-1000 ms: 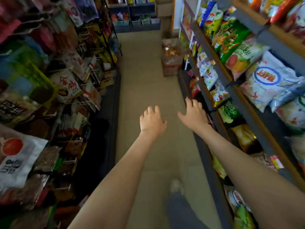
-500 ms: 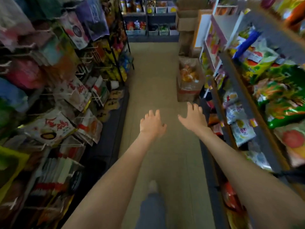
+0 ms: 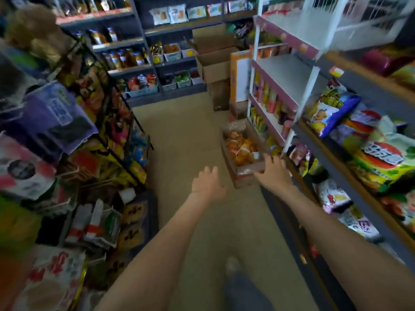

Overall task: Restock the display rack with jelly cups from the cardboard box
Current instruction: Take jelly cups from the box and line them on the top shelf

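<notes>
Cardboard box (image 3: 243, 177), jelly cups (image 3: 241, 151) inside; right hand (image 3: 275, 173) perhaps touching.

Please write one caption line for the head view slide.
Open left hand and right hand reach toward a brown cardboard box of orange jelly cups beside a white display rack.

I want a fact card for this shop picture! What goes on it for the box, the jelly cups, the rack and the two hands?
place: shop aisle, snack bags on both sides
box: open, on the floor by the rack's foot
jelly cups: orange-yellow, piled in the box
rack: white with pink edges, right of the aisle
left hand: open, holds nothing, left of the box
right hand: open, at the box's near corner; touch unclear
progress: no cup picked up yet
</notes>
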{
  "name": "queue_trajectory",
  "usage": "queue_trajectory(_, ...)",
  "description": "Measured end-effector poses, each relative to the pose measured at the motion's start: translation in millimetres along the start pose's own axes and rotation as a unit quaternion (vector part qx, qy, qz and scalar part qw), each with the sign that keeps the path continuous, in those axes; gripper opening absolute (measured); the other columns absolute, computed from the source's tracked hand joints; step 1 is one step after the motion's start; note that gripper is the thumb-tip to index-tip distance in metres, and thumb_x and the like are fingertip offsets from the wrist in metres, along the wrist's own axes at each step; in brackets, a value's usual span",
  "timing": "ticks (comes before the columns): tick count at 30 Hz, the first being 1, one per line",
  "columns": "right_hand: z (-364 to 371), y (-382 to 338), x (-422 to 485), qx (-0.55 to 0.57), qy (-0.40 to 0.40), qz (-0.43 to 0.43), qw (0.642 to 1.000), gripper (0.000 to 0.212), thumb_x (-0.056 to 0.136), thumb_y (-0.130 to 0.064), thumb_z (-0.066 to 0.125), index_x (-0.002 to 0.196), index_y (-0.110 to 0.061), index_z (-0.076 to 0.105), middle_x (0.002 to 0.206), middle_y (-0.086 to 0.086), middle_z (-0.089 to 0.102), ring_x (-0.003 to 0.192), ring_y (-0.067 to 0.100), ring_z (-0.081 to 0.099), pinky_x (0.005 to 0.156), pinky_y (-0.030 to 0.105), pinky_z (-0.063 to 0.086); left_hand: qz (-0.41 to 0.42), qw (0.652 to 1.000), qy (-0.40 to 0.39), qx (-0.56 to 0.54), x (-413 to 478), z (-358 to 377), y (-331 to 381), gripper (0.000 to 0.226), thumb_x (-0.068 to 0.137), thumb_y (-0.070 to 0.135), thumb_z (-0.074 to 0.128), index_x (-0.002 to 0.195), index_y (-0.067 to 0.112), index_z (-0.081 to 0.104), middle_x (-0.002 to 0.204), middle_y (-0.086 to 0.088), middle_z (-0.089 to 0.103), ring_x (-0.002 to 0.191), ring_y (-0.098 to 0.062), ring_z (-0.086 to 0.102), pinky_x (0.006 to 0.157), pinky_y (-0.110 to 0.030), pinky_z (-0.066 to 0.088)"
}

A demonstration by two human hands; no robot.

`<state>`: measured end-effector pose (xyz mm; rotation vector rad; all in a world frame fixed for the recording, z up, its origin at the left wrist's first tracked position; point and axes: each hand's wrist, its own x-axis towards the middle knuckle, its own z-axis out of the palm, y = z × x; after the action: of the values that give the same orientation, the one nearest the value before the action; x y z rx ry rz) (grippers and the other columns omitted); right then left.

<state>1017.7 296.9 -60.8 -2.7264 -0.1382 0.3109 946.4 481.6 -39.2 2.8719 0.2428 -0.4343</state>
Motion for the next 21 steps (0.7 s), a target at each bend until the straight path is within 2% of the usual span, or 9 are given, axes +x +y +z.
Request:
queue_trajectory(4,14.8,-10.0,116.3,0.006,-0.009,0.03,0.999,0.069,0.09,-0.043,0.052,0.146,-0.014,0.024,0.149,0.014,0.028,0.137,0.035,0.023,0.108,0.046,0.03,0.02,1.0,-0.016,0.018,118.3,-25.9,-19.4,0.067,0.091,0.043,0.052,0.144,0.011,0.026,0.141,-0.013,0.036,0.129,-0.033,0.038,0.101,-0.043,0.037)
queue_trajectory(8,19.6,-41.3,230.0,0.003,-0.019,0.042,0.999,0.068,0.092,-0.046,0.046,0.147,-0.016,0.022,0.149,0.014,0.026,0.136,0.035,0.025,0.107,0.046,0.03,0.022,0.999,-0.025,0.042,233.1,-61.7,-50.2,0.068,0.091,0.045,0.051,0.145,0.011,0.026,0.145,-0.013,0.033,0.13,-0.032,0.038,0.102,-0.043,0.038)
queue_trajectory(11,11.6,-71.9,310.9,-0.02,-0.007,0.05,0.999,0.07,0.093,-0.046,0.044,0.149,-0.019,0.013,0.153,0.011,0.021,0.137,0.034,0.023,0.106,0.047,0.032,0.031,0.998,-0.017,0.051,315.5,-95.9,-70.3,0.069,0.091,0.046,0.049,0.145,0.011,0.026,0.144,-0.014,0.034,0.13,-0.033,0.038,0.102,-0.044,0.038)
queue_trajectory(15,17.0,-90.5,396.3,-0.027,-0.05,0.067,0.996,0.07,0.094,-0.044,0.045,0.15,-0.022,0.01,0.155,0.008,0.016,0.139,0.032,0.019,0.108,0.048,0.032,0.043,0.996,-0.045,0.057,410.4,-115.9,-86.9,0.065,0.091,0.046,0.049,0.142,0.011,0.029,0.139,-0.012,0.038,0.127,-0.032,0.041,0.099,-0.044,0.04)
queue_trajectory(21,31.8,-92.4,517.6,-0.011,-0.042,0.117,0.992,0.073,0.093,-0.043,0.047,0.15,-0.021,0.008,0.151,0.012,0.023,0.137,0.034,0.022,0.106,0.048,0.032,0.116,0.986,-0.095,0.076,574.8,-129.9,-89.4,0.057,0.091,0.042,0.049,0.136,0.011,0.034,0.135,-0.01,0.04,0.124,-0.031,0.042,0.097,-0.044,0.04)
